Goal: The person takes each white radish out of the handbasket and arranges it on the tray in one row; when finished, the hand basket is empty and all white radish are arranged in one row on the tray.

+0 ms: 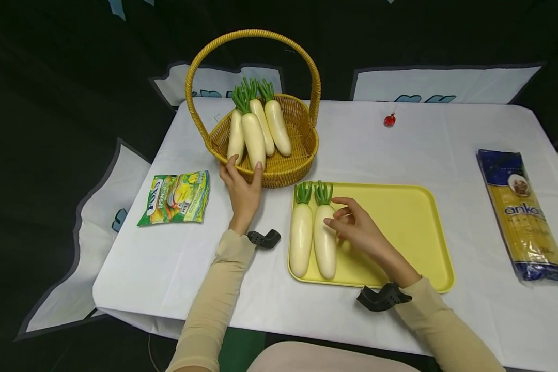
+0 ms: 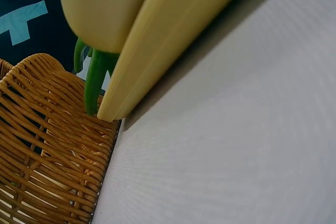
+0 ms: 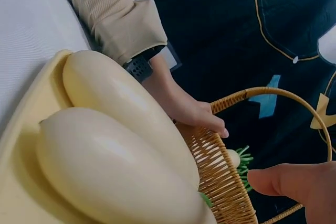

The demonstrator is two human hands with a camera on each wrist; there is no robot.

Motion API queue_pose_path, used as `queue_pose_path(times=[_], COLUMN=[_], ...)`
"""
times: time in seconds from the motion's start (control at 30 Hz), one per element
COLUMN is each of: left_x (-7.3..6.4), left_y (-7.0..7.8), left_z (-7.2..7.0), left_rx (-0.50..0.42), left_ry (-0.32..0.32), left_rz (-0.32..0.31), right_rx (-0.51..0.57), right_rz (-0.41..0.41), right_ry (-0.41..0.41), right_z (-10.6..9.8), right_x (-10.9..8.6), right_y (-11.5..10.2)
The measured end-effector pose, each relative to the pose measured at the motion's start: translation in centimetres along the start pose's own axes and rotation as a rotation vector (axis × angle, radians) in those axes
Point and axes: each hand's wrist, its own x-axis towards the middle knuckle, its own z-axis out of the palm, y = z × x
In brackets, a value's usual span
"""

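In the head view my left hand (image 1: 244,194) holds the front rim of a wicker basket (image 1: 283,178), its fingertips over the edge beside the radishes. Inside lie several white radishes (image 1: 253,137) with green tops. My right hand (image 1: 360,227) hovers over a yellow tray (image 1: 400,232), thumb and fingers apart and loosely bent. Nearest to it is a white radish (image 1: 325,243) on the tray, with a second radish (image 1: 300,240) alongside. Whether a fingertip touches the radish I cannot tell. The right wrist view shows my right thumb (image 3: 294,184) apart from both tray radishes.
A green candy packet (image 1: 176,198) lies left of the basket. At the far right is a blue and yellow pasta packet (image 1: 523,214). A small red wrapped sweet (image 1: 389,120) sits near the back edge of the white-covered table (image 1: 474,310).
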Motion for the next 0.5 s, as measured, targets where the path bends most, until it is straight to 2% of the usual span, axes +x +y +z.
queue_pose_path(times=[0.27,0.5], left_x=[0.0,0.0], left_y=[0.1,0.1], left_z=[0.1,0.1], left_rx=[-0.004,-0.002], left_ry=[-0.003,0.003], left_rz=[0.001,0.008], right_rx=[-0.027,0.056], right_rz=[-0.051,-0.123], right_ry=[0.023,0.052], right_z=[0.0,0.3], right_x=[0.6,2.4], right_y=[-1.1,-3.1])
